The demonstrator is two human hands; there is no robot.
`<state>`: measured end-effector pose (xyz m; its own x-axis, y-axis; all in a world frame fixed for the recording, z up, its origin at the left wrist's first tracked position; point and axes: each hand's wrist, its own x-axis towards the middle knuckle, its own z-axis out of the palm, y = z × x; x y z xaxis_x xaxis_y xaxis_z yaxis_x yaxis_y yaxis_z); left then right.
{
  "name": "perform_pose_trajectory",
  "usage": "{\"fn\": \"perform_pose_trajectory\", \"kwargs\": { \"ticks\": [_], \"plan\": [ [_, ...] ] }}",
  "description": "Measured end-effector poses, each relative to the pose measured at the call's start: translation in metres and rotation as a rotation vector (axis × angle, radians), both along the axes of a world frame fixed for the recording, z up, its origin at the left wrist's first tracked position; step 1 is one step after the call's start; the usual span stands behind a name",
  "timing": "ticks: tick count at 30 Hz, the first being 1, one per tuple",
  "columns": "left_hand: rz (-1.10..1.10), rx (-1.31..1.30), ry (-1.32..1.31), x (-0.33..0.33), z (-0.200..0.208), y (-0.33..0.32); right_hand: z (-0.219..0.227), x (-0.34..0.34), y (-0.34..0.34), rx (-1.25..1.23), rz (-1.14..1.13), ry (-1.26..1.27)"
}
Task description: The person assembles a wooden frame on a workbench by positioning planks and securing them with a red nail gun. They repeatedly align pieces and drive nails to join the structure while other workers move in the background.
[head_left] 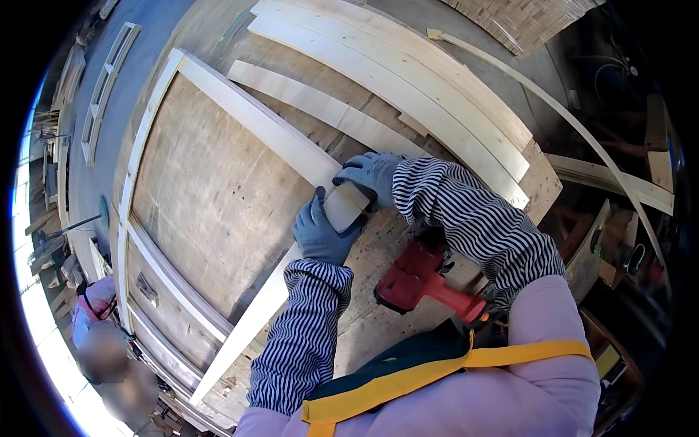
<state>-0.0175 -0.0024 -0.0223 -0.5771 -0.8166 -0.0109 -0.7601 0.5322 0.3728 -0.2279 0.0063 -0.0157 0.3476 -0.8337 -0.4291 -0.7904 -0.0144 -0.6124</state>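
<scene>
At the corner of a pale wooden frame (255, 121), through the head camera, I'm watching the blue-gloved left hand (322, 233) and blue-gloved right hand (375, 177) clamping a squarish tan wooden block (345, 207), fingers hiding its edges. Beside the striped right sleeve (473, 218), a red nail gun (412, 277) is lying, its nose indistinct.

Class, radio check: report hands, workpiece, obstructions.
Left hand, right hand: both gripping tan block. Held at corner of wooden frame. Red power tool nearby, not blocking.
</scene>
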Motion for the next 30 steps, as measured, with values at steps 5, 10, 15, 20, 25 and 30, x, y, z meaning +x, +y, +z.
{"fn": "perform_pose_trajectory", "kwargs": {
  "ticks": [5, 10, 15, 20, 25, 30],
  "plan": [
    [-0.140, -0.072, -0.094, -0.001, 0.003, 0.000, -0.006, 0.001, 0.005, -0.059, -0.053, -0.007],
    [-0.186, -0.129, -0.151, 0.000, -0.002, 0.002, -0.006, -0.002, 0.009, -0.044, -0.034, -0.042],
    [-0.167, -0.109, -0.056, -0.002, -0.003, 0.003, -0.029, -0.025, 0.063, -0.361, -0.622, -0.417],
    [-0.152, -0.112, -0.028, -0.003, -0.004, 0.004, -0.017, 0.000, 0.099, -0.216, -0.914, -0.441],
    [-0.150, -0.115, -0.001, 0.003, -0.013, 0.003, -0.017, 0.042, 0.090, -0.161, -0.915, -0.498],
    [-0.164, -0.070, -0.037, 0.001, -0.008, 0.001, -0.017, 0.062, 0.064, -0.137, -0.982, -0.297]
  ]
}}
